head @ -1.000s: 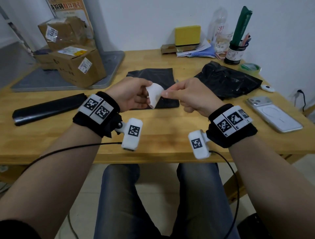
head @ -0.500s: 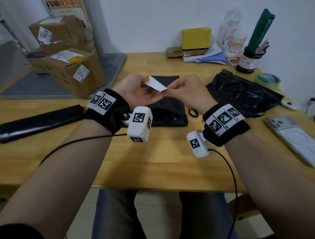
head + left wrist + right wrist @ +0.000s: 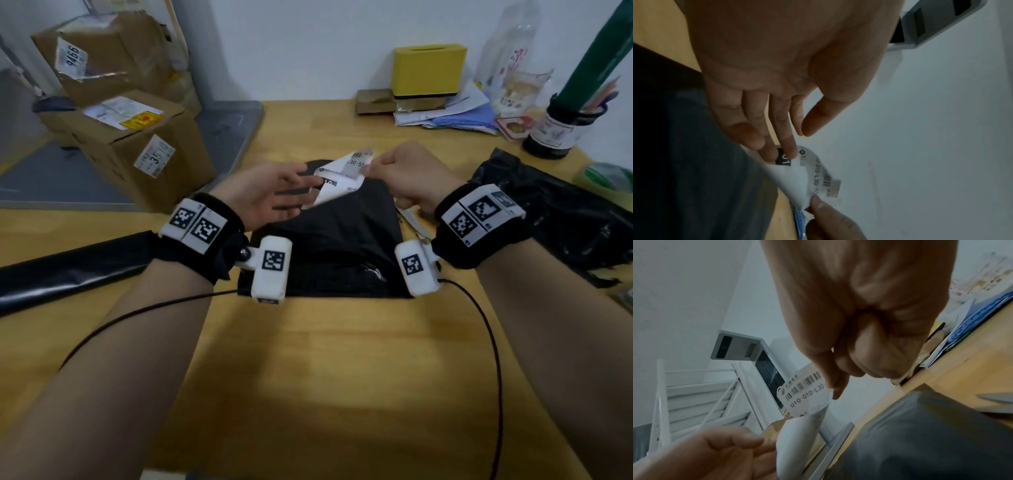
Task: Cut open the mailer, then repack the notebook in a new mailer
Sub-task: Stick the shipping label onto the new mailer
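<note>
Head view: my left hand (image 3: 270, 195) is spread loose above the desk (image 3: 325, 359), straight fingers (image 3: 789, 146) touching the lower end of a white shipping label (image 3: 342, 178). The label curls between my hands, over the far edge of the flat black mailer (image 3: 339, 246) lying under both wrists. My right hand (image 3: 411, 178) pinches the label's upper corner between thumb and forefinger, the other fingers curled in. A crumpled black mailer (image 3: 555, 212) lies just beyond my right wrist.
</note>
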Available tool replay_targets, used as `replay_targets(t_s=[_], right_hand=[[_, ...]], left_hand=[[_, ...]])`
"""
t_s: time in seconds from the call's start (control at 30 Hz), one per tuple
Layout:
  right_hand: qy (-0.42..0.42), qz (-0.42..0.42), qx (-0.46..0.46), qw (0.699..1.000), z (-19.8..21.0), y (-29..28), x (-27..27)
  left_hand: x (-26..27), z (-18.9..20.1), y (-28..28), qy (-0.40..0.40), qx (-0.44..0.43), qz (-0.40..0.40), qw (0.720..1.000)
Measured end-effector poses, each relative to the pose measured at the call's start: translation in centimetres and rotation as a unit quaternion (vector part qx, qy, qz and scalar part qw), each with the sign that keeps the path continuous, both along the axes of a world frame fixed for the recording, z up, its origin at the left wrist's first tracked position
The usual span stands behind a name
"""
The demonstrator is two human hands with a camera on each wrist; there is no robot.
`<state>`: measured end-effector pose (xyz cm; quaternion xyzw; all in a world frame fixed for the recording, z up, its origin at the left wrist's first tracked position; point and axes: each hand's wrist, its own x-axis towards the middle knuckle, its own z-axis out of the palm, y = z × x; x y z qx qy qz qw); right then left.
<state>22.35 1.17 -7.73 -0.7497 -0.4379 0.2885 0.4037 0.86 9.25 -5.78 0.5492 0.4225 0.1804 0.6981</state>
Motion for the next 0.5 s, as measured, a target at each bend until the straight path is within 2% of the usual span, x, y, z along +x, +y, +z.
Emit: replay_targets(t_s=[0.2, 0.5], right_hand=[[0.042, 0.058, -0.078, 0.994, -0.4, 2.3, 1.0], [0.061, 0.098, -0.167, 0.979, -0.7, 4.2, 1.9]], left_hand=[[1.4, -2.4, 2.7, 0.081, 0.052, 0.041, 0.995], [1.8, -4.4, 4.7, 0.164, 0.162, 0.026, 0.973]])
